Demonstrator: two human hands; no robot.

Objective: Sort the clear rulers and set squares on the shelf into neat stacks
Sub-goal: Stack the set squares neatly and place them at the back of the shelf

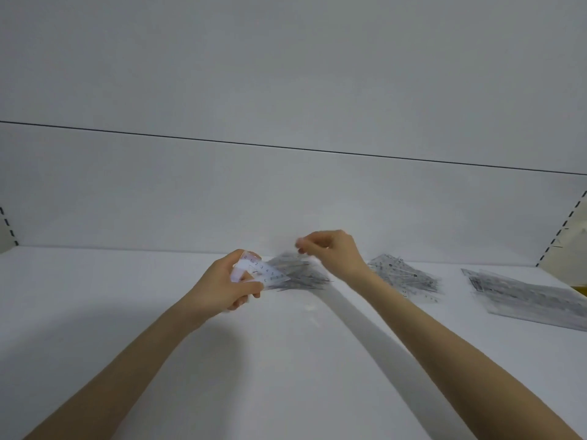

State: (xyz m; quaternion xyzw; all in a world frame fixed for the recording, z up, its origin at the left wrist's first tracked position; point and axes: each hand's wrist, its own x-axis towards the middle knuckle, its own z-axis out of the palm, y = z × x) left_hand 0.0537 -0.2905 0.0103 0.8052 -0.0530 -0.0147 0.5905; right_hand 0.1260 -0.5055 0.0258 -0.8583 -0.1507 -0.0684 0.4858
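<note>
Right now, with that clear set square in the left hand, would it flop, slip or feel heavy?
Probably stiff: the set square juts straight out of the left hand without sagging. Likely light, since a few fingers hold it. Its smooth clear plastic looks slippery, so it may slide across the shelf when pushed.

On shelf (286,360), centre, near back wall (286,201): loose heap of set squares (298,276). Right of heap, apart: stack of set squares (403,274). Farther right, near shelf end: stack of rulers (527,296). Left of heap: left hand (222,287), holding single set square (265,272) overlapping heap's left edge. Above heap: right hand (330,252).
</note>
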